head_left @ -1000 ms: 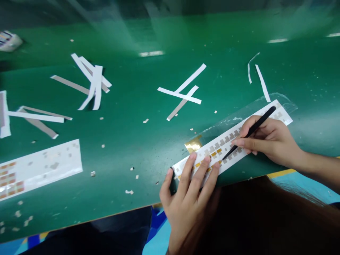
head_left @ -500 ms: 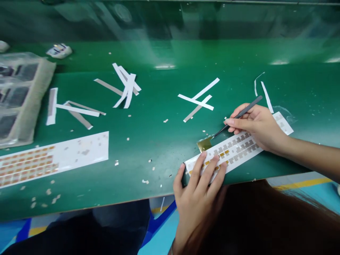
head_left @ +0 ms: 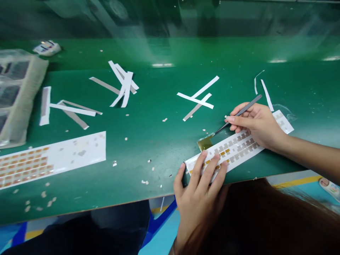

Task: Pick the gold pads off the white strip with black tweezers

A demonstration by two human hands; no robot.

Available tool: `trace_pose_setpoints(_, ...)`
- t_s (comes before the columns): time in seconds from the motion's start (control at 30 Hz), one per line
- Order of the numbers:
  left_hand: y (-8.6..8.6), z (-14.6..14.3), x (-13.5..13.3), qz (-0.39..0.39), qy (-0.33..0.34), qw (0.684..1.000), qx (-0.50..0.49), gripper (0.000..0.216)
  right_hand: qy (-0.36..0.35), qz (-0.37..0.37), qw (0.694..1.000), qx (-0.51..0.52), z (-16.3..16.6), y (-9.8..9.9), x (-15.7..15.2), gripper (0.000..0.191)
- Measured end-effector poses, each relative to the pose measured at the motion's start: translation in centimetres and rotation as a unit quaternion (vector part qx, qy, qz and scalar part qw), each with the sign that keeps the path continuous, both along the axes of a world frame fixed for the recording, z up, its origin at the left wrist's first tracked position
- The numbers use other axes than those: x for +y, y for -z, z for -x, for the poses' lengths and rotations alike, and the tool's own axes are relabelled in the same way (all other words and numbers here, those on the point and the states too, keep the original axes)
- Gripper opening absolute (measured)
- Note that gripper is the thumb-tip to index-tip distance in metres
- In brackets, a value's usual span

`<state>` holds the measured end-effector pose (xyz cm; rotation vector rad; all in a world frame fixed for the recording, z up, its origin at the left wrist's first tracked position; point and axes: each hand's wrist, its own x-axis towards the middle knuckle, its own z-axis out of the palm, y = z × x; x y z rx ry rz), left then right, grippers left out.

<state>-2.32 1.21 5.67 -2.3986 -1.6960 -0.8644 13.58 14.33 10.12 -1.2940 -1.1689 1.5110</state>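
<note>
Spread fingers of my left hand [head_left: 198,191] press flat on the left end of a white sheet [head_left: 283,122] carrying rows of grey and amber cut-outs. In my right hand [head_left: 256,124] is a pair of dark tweezers [head_left: 245,108], gripped like a pen above the same sheet. The tweezers' tip touches or hovers just over the corner of a shiny gold-coloured film piece [head_left: 204,143], which lies against the sheet's upper edge; contact cannot be told. Part of the sheet is hidden under both hands.
Another white sheet [head_left: 92,145] with orange pieces lies at left, near a plastic-wrapped tray [head_left: 32,88]. Paper strips [head_left: 127,88] lie in a pile, with crossed strips [head_left: 198,97] further right. Small scraps [head_left: 145,182] dot the green table [head_left: 148,141], whose front edge runs below.
The camera view has shifted slightly, so things at left appear further left. Both hands and the tweezers stay almost in place over the sheet.
</note>
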Motion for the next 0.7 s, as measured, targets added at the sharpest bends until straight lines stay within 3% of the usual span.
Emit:
trace_pose_setpoints(0.27,0.0,0.0,-0.1,-0.004,0.001,1.000,0.003,0.031,-0.007,0.009,1.000,-0.010,0.2,-0.3,-0.1,0.027)
trace_pose_setpoints(0.53,-0.2,0.1,-0.1,0.001,0.000,1.000,-0.001,0.032,0.004,0.039,0.998,0.051,0.0,-1.3,0.3,0.023)
trace_pose_setpoints(0.7,0.1,0.1,-0.1,-0.015,-0.002,1.000,0.013,0.035,0.020,-0.035,0.999,0.023,-1.7,-2.8,-1.9,0.022)
